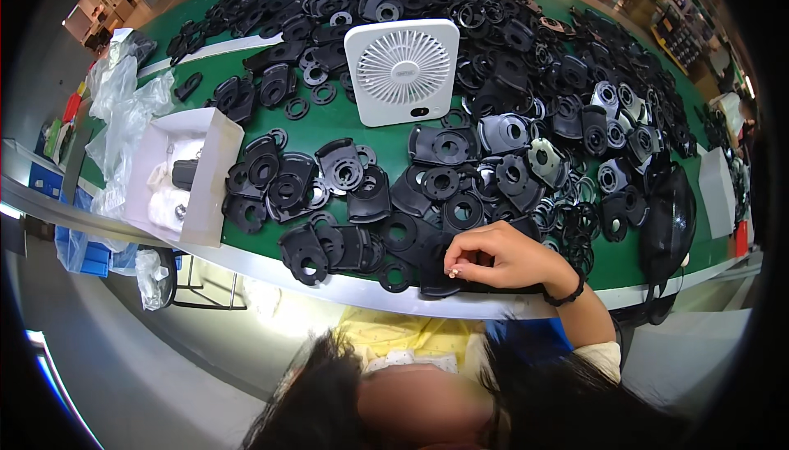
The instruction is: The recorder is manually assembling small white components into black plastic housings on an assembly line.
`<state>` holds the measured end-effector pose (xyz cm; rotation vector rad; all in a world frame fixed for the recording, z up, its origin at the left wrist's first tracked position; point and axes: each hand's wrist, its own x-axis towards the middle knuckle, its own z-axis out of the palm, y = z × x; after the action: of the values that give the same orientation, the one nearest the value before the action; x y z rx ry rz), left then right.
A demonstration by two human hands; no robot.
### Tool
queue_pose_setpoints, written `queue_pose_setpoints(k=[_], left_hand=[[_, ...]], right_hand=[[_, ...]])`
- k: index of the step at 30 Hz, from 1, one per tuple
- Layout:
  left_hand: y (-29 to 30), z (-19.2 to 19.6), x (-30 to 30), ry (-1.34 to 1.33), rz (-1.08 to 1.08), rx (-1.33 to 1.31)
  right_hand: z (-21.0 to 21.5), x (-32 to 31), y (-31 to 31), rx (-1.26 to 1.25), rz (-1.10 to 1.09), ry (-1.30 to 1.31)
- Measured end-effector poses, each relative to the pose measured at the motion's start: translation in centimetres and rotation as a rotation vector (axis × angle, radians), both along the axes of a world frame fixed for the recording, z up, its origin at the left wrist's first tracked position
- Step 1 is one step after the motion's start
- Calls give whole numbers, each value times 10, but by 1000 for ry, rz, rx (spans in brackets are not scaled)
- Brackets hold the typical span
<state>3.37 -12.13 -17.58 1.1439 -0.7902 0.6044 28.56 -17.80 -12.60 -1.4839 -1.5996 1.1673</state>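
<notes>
Right hand pinching a small pale part at the near counter edge.

The grip is narrow, fingertips closed on the tiny pale piece, directly over a flat black plastic ring-holed plate on the green counter; a white square desk fan stands well beyond.

Black plastic parts crowd the green worktop, the white fan standing mid-table, leaving bare strips around the white box.
</notes>
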Motion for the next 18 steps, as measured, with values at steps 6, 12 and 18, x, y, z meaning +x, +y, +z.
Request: queue_pose_setpoints(k=[6,12,18], left_hand=[[-1,0,1,-19,10,-38],[-1,1,4,-34,11,-73],[-2,2,3,-45,19,-108]], right_hand=[[1,-1,0,-15,-10,1],[0,0,0,-8,-20,13],[-3,-2,1,-7,-25,31]])
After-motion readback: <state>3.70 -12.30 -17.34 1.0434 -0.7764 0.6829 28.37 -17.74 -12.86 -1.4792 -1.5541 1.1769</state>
